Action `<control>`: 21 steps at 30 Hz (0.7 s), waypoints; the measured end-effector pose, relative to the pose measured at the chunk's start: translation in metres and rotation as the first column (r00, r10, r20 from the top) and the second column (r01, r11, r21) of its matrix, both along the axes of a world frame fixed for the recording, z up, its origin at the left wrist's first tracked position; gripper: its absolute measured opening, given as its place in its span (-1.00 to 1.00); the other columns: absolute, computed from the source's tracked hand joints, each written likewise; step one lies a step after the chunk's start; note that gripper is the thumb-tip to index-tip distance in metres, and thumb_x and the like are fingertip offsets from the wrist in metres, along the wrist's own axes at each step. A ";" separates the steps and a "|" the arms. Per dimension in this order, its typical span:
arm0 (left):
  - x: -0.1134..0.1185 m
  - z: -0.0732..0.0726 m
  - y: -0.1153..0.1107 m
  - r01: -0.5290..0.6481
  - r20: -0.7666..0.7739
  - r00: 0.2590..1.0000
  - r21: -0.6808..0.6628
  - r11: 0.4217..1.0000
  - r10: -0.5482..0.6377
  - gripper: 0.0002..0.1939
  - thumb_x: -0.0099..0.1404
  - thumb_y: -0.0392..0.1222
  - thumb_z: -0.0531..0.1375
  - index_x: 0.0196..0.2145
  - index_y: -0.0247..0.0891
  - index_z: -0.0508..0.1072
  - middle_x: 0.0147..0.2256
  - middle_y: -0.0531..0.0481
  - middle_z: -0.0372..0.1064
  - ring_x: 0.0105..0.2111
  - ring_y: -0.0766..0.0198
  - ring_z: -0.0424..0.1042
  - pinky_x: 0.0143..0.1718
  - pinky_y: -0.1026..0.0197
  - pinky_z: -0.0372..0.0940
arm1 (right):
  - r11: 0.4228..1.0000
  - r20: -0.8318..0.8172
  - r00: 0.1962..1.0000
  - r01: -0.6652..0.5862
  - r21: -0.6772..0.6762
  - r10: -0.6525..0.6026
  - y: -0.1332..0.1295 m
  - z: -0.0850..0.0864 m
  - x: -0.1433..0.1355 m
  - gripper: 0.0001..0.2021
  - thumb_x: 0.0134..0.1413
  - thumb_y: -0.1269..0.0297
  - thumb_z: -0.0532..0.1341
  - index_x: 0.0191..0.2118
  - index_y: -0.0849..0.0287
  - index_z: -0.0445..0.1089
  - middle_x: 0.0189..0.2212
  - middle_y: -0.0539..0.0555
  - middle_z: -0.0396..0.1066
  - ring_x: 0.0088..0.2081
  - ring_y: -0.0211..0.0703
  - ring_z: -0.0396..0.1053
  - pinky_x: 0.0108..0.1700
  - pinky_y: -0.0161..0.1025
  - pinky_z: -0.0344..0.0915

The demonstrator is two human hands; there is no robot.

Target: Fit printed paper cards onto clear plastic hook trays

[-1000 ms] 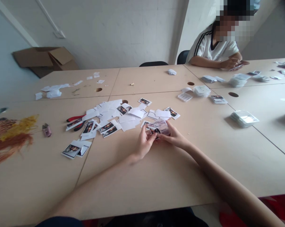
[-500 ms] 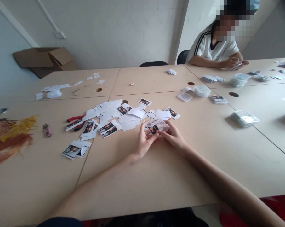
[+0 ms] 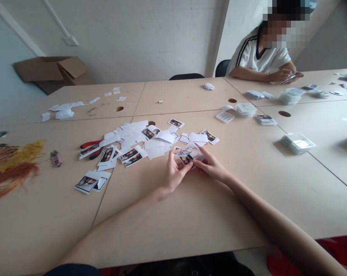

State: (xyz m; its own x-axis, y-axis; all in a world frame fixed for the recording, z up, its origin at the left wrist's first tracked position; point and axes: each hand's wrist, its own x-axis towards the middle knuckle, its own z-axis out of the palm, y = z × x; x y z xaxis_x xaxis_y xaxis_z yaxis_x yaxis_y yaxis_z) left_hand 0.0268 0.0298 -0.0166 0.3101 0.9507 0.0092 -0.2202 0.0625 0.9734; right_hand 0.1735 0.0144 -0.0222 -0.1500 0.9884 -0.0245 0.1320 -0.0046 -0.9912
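Note:
Between both hands, just above the table, is a small clear plastic case (image 3: 194, 152) with a dark printed card showing at its near side. My left hand (image 3: 175, 171) grips its left side, thumb on the near edge. From the right, my right hand (image 3: 212, 165) pinches it, thumb close to the left one; the fingers underneath are partly hidden. Just beyond the hands spreads a loose pile of printed cards and white paper slips (image 3: 133, 134). Two overlapping cards (image 3: 88, 182) lie nearer on the left.
Red-handled pliers (image 3: 89, 144) stick out from under the cards. Pink-handled snippers (image 3: 56, 158) and brown and yellow strands (image 3: 20, 161) lie left. Stacked clear cases (image 3: 298, 143) stand right. Across the table, a person (image 3: 256, 57) holds a flat item. A cardboard box (image 3: 52, 73) sits beyond the far left.
The case has tilted slightly between my fingers, so its top face looks flatter and wider. Both hands keep nearly the same place, and the view has shifted very slightly.

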 end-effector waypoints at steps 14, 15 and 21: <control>-0.003 0.001 -0.001 -0.023 -0.064 0.998 0.036 0.999 0.025 -0.55 0.05 -0.20 0.20 -0.14 -0.21 0.08 -0.50 0.05 0.38 -0.51 0.33 0.39 -0.48 0.29 0.29 | 0.982 -0.111 0.984 -0.122 0.146 0.138 0.002 0.000 0.001 -0.46 -0.04 0.22 0.17 0.06 0.11 -0.06 -0.43 0.00 0.31 -0.45 -0.26 0.31 -0.46 -0.31 0.30; -0.003 0.000 -0.001 -0.031 -0.057 0.998 0.045 0.999 0.033 -0.55 0.04 -0.20 0.20 -0.15 -0.21 0.08 -0.48 0.04 0.38 -0.50 0.32 0.40 -0.46 0.28 0.31 | 0.984 -0.101 0.989 -0.093 0.153 0.110 0.002 0.000 0.000 -0.48 -0.03 0.22 0.16 0.04 0.11 -0.04 -0.46 -0.02 0.29 -0.48 -0.28 0.30 -0.49 -0.32 0.28; -0.003 -0.005 0.001 -0.107 -0.059 0.992 0.124 0.986 0.115 -0.53 -0.05 -0.23 0.27 -0.24 -0.21 0.10 -0.33 -0.01 0.37 -0.48 0.35 0.41 -0.43 0.29 0.33 | 0.984 -0.032 0.999 0.004 0.181 0.002 -0.001 0.000 -0.003 -0.56 -0.02 0.26 0.14 -0.01 0.11 -0.02 -0.58 -0.11 0.21 -0.58 -0.33 0.23 -0.57 -0.37 0.19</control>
State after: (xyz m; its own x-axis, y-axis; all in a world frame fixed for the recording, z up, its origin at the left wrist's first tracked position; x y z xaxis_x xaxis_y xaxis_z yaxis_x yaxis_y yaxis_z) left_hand 0.0233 0.0313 -0.0213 0.2063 0.9724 0.1090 -0.1542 -0.0777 0.9850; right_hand 0.1700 0.0135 -0.0221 -0.1472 0.9762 0.1594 0.1006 0.1750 -0.9794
